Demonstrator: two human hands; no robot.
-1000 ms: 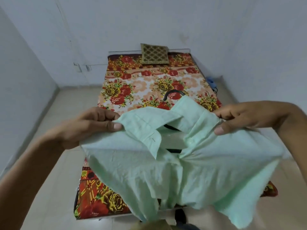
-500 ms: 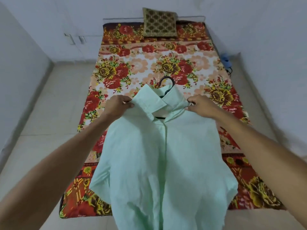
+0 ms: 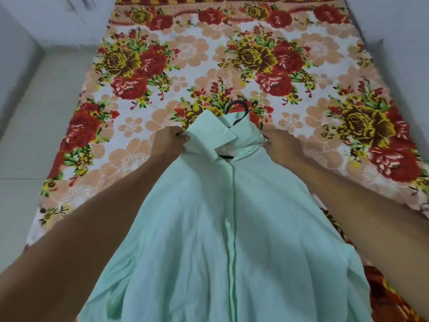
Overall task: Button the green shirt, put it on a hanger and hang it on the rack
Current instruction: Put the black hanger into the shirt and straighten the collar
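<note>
on the floral bed (image 3: 162, 66), two hands pinch one green shirt (image 3: 197, 228), one hanger (image 3: 239, 108).

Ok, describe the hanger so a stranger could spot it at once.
Start at the flowered bedsheet. The pale green shirt lies on it. The hanger is the thin black hook curving out above the shirt's collar, plain against the flowers.

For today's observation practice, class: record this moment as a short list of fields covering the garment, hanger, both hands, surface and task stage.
Garment: pale green button-front shirt, lying front-up, placket closed, collar open
Support: black curved-hook hanger, inside the shirt, hook poking out past the collar
Left hand: grip pinches the shirt beside the collar
Right hand: grip pinches the opposite side
Surface: red-and-yellow floral bedspread
Stage: shirt on hanger; no rack in view
</note>
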